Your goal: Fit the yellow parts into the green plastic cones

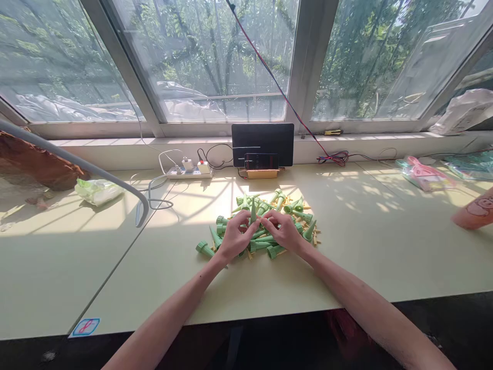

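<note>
My left hand [236, 235] is closed around a green plastic watering spike [253, 209], its tapered tip pointing up. Close beside it, my right hand [283, 230] has thumb and finger pinched together at the spike's side. A small yellowish piece seems to show between those fingertips, too small to name surely. Under and around both hands lies a loose pile of similar green spikes [262, 245] with ribbed caps. Small yellow-tan pieces [316, 237] are mixed among them, mostly at the right and back of the pile.
Behind the pile a phone [262, 161] leans before a dark tablet [263, 134]. A power strip [190, 172] with plugs and cables stands to the left. A grey curved bar [96, 172] crosses the left side. A pink cylinder [475, 210] and plastic bags [423, 173] lie right.
</note>
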Demonstrator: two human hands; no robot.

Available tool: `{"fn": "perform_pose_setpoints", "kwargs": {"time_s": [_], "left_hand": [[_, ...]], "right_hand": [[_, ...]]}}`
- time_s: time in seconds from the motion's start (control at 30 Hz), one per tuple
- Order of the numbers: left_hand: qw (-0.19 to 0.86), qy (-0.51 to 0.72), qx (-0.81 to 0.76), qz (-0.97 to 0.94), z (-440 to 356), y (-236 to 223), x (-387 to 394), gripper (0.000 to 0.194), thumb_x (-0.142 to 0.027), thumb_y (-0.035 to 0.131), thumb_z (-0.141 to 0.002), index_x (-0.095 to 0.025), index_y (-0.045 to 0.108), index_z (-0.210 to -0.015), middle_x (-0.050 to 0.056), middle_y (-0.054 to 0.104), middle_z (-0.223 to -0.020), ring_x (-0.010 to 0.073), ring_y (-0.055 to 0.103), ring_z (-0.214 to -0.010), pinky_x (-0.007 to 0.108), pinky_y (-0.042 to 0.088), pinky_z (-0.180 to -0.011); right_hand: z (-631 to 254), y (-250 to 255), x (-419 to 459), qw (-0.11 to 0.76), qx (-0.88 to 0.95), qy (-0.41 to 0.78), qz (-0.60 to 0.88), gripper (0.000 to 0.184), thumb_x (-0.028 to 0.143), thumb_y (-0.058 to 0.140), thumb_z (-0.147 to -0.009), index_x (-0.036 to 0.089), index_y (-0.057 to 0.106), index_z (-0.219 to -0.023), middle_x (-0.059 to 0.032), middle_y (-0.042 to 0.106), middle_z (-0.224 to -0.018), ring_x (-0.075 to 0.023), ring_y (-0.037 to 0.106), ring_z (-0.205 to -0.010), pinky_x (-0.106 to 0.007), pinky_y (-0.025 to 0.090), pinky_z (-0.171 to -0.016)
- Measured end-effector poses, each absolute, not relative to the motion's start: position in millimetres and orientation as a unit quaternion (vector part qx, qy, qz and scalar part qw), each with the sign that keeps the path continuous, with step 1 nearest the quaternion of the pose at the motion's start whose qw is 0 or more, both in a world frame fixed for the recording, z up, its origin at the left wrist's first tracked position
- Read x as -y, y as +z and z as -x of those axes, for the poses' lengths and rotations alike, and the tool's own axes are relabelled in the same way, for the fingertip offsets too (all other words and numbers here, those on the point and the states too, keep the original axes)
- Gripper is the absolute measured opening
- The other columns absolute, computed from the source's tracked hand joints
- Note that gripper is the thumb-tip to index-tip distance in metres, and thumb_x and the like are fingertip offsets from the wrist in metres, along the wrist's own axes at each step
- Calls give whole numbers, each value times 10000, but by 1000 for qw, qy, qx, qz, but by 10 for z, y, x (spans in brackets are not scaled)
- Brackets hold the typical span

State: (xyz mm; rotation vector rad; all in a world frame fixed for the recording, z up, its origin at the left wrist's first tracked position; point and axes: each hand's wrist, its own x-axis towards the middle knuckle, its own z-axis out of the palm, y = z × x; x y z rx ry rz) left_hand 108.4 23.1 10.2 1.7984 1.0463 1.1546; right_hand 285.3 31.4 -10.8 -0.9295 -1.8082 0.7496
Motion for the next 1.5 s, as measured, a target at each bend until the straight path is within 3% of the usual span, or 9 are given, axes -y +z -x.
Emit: {"fn": "perform_pose_setpoints", "kwargs": {"time_s": [0.27,0.43,0.57,0.67,0.77,0.97,1.1,1.23,1.5], "left_hand": [[342,447,-408,-719,-1079,100,-242,216,-382,574,-907,-178,638,-934,52,568,-938,143,573,-798,202,502,-573],[310,453,-405,-731,-1070,101,-244,204,-368,573,-909,-174,631,-932,39,546,-889,116,525,-719,183,465,-521],[244,450,-387,-767,-1069,64,-252,149,-317,574,-905,-175,609,-934,23,541,-859,93,460,-649,176,427,-491],[195,441,-366,-796,-1064,29,-263,111,-259,573,-900,-185,601,-978,17,553,-846,89,443,-623,183,404,-491],[166,436,-350,-813,-1059,7,-271,106,-219,572,-896,-192,593,-996,14,561,-852,85,442,-610,191,400,-500],[148,436,-320,-828,-1053,-8,-262,175,-227,571,-906,-197,579,-1078,24,568,-898,82,473,-616,196,410,-510],[148,454,-297,-827,-1048,-13,-250,239,-251,497,-954,-203,558,-1180,68,588,-1040,81,524,-632,201,421,-514],[135,469,-295,-821,-1053,-18,-247,255,-261,467,-968,-202,536,-1206,66,591,-1018,88,527,-624,207,422,-508],[117,438,-294,-841,-1064,-64,-242,173,-229,502,-953,-197,556,-1114,48,603,-986,79,509,-601,211,446,-546]], "right_hand": [[-2851,-98,-312,466,737,303,385,354,513,477,-948,200,542,-794,72,364,-507,-96,275,-468,-248,229,-477],[-2856,-64,-313,500,715,275,404,332,503,459,-959,194,576,-932,90,323,-499,-95,272,-452,-240,243,-468],[-2854,52,-295,528,716,240,389,306,469,494,-951,183,589,-1002,64,421,-557,-103,361,-491,-238,311,-492],[-2833,166,-270,518,738,215,377,252,440,557,-921,189,585,-915,42,480,-600,-105,383,-519,-242,330,-505],[-2805,259,-235,505,748,207,377,265,401,558,-919,197,528,-753,47,433,-579,-103,354,-526,-240,322,-506],[-2866,456,-146,478,758,206,392,326,391,572,-908,196,484,-662,50,402,-561,-100,334,-529,-240,310,-508],[-3074,630,-232,492,737,198,419,312,416,594,-893,188,555,-682,35,475,-572,-102,387,-529,-241,331,-513],[-3417,666,-502,535,685,199,453,284,430,613,-859,173,618,-738,1,585,-635,-121,507,-558,-244,393,-537],[-4144,312,-970,536,605,9,589,272,433,631,-761,175,641,-676,-26,631,-600,-163,563,-554,-290,435,-599]]}}
